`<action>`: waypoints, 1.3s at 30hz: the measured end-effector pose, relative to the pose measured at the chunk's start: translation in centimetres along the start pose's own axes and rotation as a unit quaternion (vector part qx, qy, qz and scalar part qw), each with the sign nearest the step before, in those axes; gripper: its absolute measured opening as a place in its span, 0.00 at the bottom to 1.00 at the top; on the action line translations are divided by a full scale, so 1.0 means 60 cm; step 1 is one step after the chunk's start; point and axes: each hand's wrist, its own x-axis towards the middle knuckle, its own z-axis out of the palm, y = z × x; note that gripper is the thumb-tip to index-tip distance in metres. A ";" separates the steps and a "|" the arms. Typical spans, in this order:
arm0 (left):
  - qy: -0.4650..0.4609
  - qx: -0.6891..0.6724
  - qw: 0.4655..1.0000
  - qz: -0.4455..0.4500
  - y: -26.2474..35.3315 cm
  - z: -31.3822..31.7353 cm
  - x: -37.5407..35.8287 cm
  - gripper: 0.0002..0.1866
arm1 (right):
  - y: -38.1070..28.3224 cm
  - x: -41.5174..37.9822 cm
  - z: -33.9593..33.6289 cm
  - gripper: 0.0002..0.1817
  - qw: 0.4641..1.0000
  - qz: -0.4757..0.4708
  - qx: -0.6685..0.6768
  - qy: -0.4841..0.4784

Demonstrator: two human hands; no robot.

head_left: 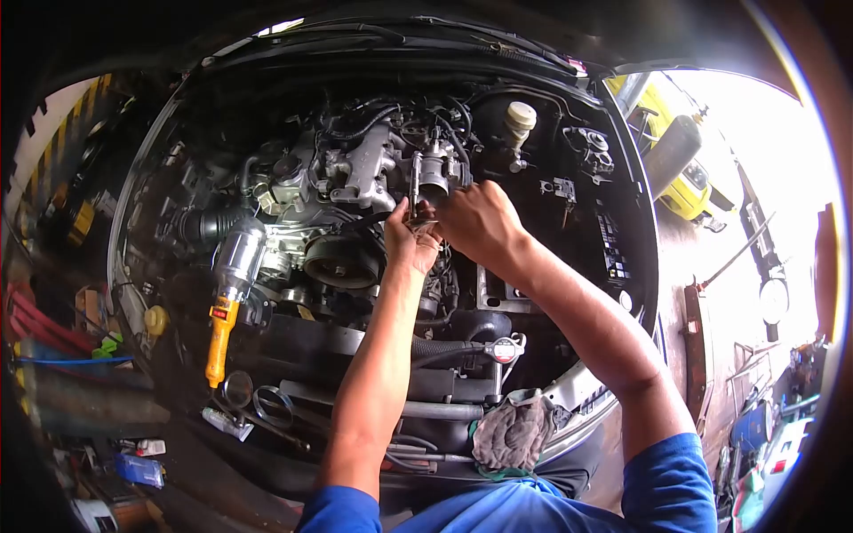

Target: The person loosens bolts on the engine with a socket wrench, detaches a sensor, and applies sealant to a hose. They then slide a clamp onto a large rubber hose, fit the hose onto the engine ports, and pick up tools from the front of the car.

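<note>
Both hands are close together over the engine, in front of the metal throttle body (433, 169). My left hand (413, 240) is palm up, its fingers curled around the lower end of a slim, shiny metal tool (415, 178) that stands upright beside the throttle body. It looks like a ratchet, but its lower end is hidden by the fingers. Just to the right, my right hand (482, 222) is closed with its back towards me. Whatever its fingers grip is out of sight. The cast intake manifold (364, 169) lies left of the throttle body, and a round pulley (341, 261) below it.
A yellow-handled work light (224, 333) leans at the left of the engine bay. Two hose clamps (274, 406) and a small tube (227, 424) lie on the front edge. A crumpled rag (517, 433) rests near the radiator cap (504, 350). A fluid reservoir (521, 118) stands back right.
</note>
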 end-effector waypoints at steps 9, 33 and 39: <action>0.008 -0.022 1.000 0.004 0.001 -0.003 0.009 0.13 | 0.000 -0.043 0.070 0.26 0.984 0.147 0.071 -0.069; -0.021 0.059 0.998 -0.025 -0.016 0.042 -0.042 0.17 | 0.024 -0.087 0.005 0.32 0.975 0.169 0.137 -0.045; -0.021 0.137 0.988 -0.064 -0.065 0.044 -0.027 0.17 | 0.024 -0.155 0.064 0.31 0.951 0.251 0.178 -0.030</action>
